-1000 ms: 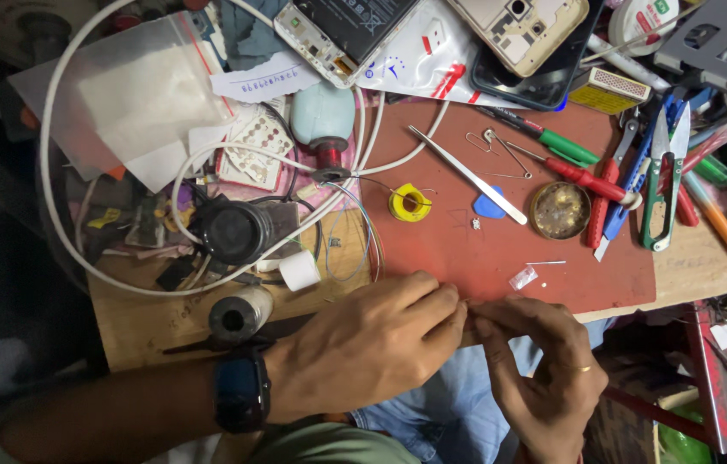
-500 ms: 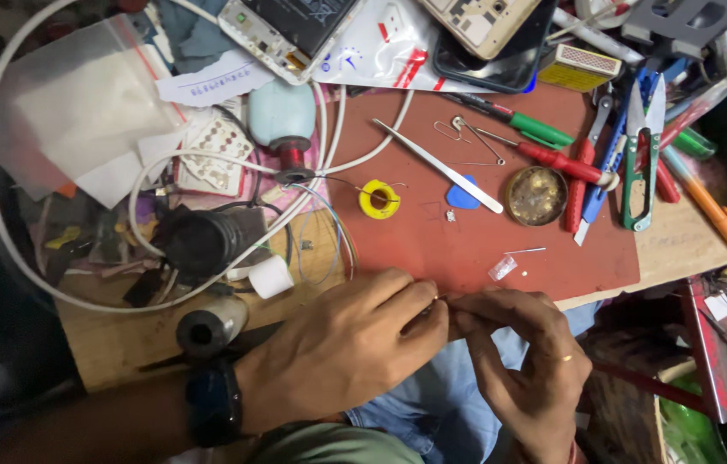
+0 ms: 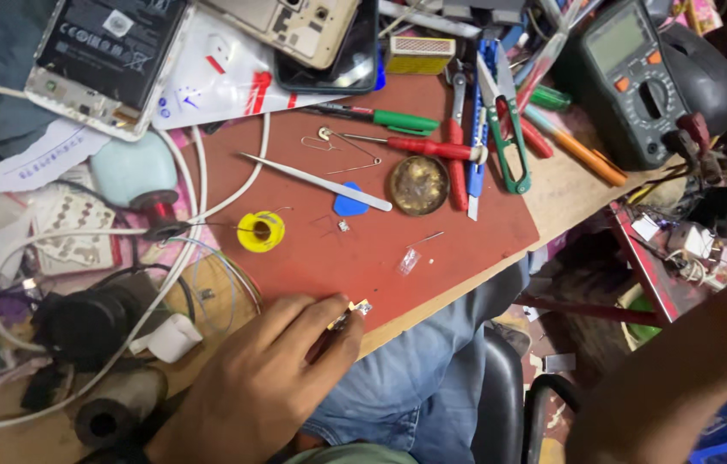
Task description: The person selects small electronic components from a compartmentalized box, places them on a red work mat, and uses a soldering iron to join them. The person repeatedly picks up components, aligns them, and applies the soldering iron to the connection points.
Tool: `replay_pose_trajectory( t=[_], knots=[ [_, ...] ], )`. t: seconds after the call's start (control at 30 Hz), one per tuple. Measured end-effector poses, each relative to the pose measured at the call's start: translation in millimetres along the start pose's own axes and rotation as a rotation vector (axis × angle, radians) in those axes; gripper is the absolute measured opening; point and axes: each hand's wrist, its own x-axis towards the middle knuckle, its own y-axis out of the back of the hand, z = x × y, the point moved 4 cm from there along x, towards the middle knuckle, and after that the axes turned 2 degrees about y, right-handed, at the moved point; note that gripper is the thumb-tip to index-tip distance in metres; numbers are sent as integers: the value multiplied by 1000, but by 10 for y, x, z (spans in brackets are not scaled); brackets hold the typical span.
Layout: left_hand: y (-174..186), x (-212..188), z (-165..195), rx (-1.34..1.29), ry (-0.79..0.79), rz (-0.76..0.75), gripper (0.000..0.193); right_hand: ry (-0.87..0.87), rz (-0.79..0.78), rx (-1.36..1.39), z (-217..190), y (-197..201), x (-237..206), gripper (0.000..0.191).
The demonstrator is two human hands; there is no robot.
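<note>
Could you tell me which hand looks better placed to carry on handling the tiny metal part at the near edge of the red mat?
Left. The left hand already pinches the tiny metal part over the red mat; the right forearm is swung away, its hand out of view.

A matt red rubbery mat (image 3: 432, 249) covers a worn wooden bench (image 3: 570, 185). On it lie smooth, shiny metal tweezers (image 3: 316, 182), a dull brass-coloured tin (image 3: 419, 184) at their 3 o'clock, and a glossy yellow plastic spool (image 3: 261, 231). The left hand (image 3: 269, 378) pinches a small glinting metal part (image 3: 356, 309).
</note>
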Motion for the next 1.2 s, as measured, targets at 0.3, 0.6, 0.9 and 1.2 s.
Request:
replay_pose_trajectory(
  t=[0.3,0.6,0.9,1.2],
  knots=[
    [-18,-24,-44,-62,13,-33,32,86,43,-69,12,27,-157,19],
    [3,2,-84,-98,17,-37,34,225,75,-96,87,-69,-240,22],
    [-38,8,-129,-66,11,10,30,408,-6,-17,-151,-227,-448,32],
    [-109,-7,-168,-33,21,-16,32,362,-150,123,-324,-817,-530,40]
  ],
)
